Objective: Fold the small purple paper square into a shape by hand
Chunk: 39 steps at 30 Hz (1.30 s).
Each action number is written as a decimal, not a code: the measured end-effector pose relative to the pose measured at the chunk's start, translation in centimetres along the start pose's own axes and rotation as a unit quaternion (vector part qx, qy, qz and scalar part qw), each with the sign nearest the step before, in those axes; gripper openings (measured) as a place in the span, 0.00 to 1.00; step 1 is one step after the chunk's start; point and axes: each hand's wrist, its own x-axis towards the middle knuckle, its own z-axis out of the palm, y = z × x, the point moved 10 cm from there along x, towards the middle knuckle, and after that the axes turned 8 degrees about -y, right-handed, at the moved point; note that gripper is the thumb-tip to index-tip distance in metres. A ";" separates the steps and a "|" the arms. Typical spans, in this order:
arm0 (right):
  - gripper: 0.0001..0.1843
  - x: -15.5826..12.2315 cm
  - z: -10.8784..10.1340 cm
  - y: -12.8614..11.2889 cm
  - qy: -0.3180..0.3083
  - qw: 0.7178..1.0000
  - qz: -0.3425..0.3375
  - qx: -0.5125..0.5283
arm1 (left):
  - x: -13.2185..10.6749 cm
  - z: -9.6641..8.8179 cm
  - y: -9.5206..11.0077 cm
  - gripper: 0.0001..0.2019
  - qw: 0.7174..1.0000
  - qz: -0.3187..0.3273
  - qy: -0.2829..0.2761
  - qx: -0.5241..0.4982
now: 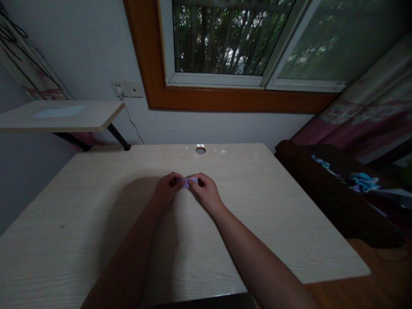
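Note:
Between my two hands is a small piece of pale purple paper (186, 184), pinched at both sides just above the desk (257, 214). My left hand (167, 189) is closed on its left end, thumb against the fingertips. On the other end, my right hand (206, 189) grips the paper with the thumb in front and the fingers behind. Much of the paper is hidden by the fingers, and I cannot tell how it is folded.
A raised shelf (112, 113) with a white sheet (59, 111) stands at the left back. The desk has a round cable hole (201, 151) near its rear edge. A dark object (206, 301) lies at the front edge. Dark furniture (322, 189) holding cloth stands right.

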 end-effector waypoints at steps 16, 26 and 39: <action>0.09 0.0 0.0 -0.9 -0.003 1.000 -0.018 -0.025 | -0.2 -0.2 0.6 0.07 1.000 0.014 0.006 0.023; 0.12 0.0 -0.9 0.5 0.028 1.000 0.008 0.009 | -0.2 -2.2 0.0 0.06 0.997 -0.011 0.067 -0.039; 0.11 0.0 -0.2 -0.1 0.005 1.000 -0.006 -0.002 | 0.0 0.2 0.4 0.10 0.999 0.026 -0.015 0.032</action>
